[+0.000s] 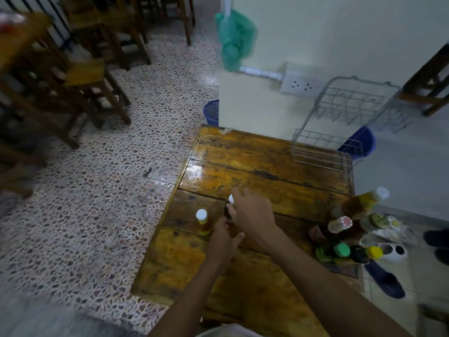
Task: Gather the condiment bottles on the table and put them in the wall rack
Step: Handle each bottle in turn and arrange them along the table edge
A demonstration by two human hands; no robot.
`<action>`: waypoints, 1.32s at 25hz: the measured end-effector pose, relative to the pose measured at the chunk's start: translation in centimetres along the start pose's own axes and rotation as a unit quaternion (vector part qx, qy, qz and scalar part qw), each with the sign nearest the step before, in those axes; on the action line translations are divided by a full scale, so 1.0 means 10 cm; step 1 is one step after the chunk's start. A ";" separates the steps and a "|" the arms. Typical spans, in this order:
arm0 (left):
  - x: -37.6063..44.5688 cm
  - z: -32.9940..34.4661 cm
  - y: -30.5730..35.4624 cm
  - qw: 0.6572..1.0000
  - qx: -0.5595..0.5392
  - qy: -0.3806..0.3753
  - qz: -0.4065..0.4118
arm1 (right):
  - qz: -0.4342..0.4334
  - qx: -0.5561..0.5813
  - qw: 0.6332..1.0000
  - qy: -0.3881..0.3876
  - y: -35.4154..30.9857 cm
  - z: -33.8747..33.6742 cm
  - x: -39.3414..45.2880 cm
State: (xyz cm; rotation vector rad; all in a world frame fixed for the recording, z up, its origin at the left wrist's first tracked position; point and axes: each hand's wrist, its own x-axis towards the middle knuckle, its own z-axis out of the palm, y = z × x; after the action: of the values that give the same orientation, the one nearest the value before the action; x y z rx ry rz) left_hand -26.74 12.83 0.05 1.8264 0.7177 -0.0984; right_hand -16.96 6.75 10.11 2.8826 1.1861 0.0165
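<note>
Chrome wire wall rack hangs bare on the pale wall past the far end of the worn, glossy wooden table, so by the look of it nothing is stowed yet and the whole job lies ahead. Both hands meet at mid-table on a dark glass bottle with a white cap: the right hand covers it from above with fingers spread over the cap, the left hand wraps low round its body. Whether the right truly grips it is hard to tell through the blur. Just beside them to the left stands a small amber bottle with a white cap, upright and untouched. Over at the right edge waits a tight cluster of mixed bottles, with green, yellow, white and patterned lids, all to be carried to the rack.
</note>
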 end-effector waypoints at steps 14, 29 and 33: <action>0.29 -0.06 0.15 0.966 0.004 -0.183 0.181 | -0.033 0.042 0.998 0.020 0.64 0.01 -0.55; -0.07 0.21 0.01 0.873 0.366 -0.027 0.320 | 0.269 0.241 0.885 -0.292 0.75 0.47 -0.99; -0.01 0.16 0.02 0.887 0.338 -0.031 0.314 | 0.265 0.185 0.934 -0.155 0.59 0.43 -1.05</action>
State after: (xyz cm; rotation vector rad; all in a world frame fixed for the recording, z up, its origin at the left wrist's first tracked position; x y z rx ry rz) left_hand -26.29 11.33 -0.34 2.6282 -0.0123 0.0280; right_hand -20.17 -4.91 5.93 3.2522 0.3663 -0.6914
